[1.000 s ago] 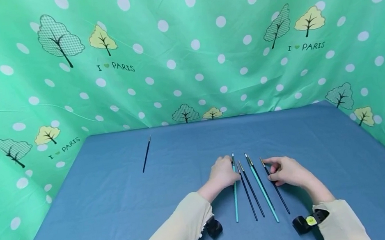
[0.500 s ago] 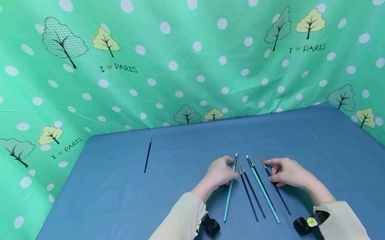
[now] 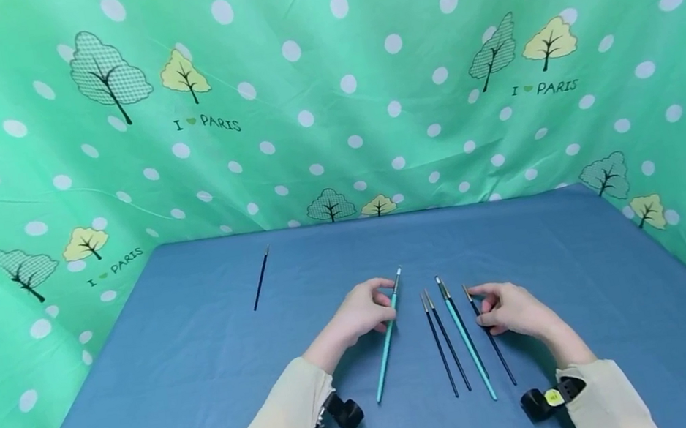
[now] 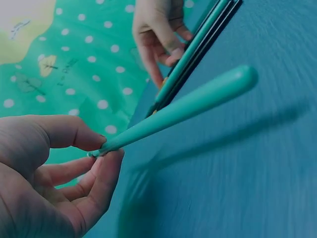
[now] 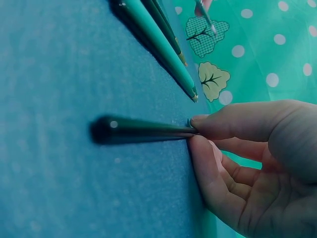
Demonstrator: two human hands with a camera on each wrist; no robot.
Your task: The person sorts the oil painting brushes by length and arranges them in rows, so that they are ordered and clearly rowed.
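My left hand (image 3: 365, 310) pinches a turquoise paintbrush (image 3: 387, 352) near its upper end, bristles pointing away from me. In the left wrist view this turquoise brush (image 4: 198, 106) casts a shadow on the cloth below it. Farther right, my right hand (image 3: 511, 307) pinches a dark-handled paintbrush (image 3: 498, 350) between thumb and fingers. The right wrist view shows that dark brush (image 5: 143, 131) with its handle end toward the camera. Between the hands lie two thin dark brushes (image 3: 440, 347) side by side, and another turquoise brush (image 3: 473, 353) with a dark one along its right side.
A lone dark paintbrush (image 3: 261, 281) lies at the back left of the blue-covered table (image 3: 176, 387). Behind the table hangs a green dotted curtain (image 3: 274, 106) printed with trees. Black cameras are strapped to both wrists.
My left hand has moved left with the turquoise brush, away from the row, and the brush now slants more. The right hand and the other brushes stay about where they were.
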